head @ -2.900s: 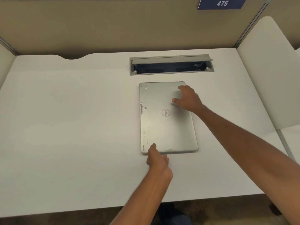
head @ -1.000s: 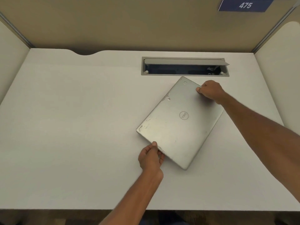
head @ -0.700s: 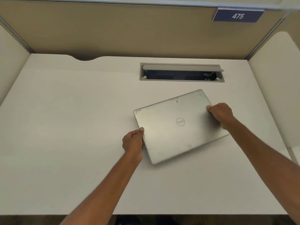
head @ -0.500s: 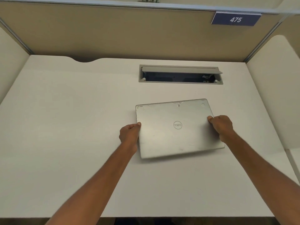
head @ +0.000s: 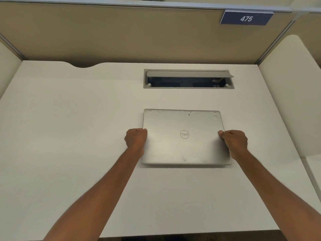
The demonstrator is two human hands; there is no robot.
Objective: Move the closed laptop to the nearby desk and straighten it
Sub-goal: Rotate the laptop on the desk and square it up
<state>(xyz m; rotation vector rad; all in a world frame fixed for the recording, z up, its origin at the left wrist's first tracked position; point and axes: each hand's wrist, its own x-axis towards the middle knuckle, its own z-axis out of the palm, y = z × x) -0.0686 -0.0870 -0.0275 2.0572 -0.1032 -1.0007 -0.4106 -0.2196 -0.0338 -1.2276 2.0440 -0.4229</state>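
A closed silver laptop (head: 184, 138) with a scuffed lid lies on the white desk (head: 69, 136), its long edges roughly parallel to the desk's back edge. My left hand (head: 136, 139) grips its left side edge, thumb on the lid. On the opposite side, my right hand (head: 233, 140) holds the right edge the same way. The laptop's near edge looks slightly off the desk surface; its underside is hidden.
An open grey cable tray (head: 188, 79) is set into the desk just behind the laptop. Beige partition walls (head: 121, 35) enclose the desk at the back and both sides. A blue sign reading 475 (head: 246, 18) hangs at the top right.
The laptop has been turned from lengthwise through a diagonal to sideways and squared up. My hands shifted from its near and far ends to its left and right edges.
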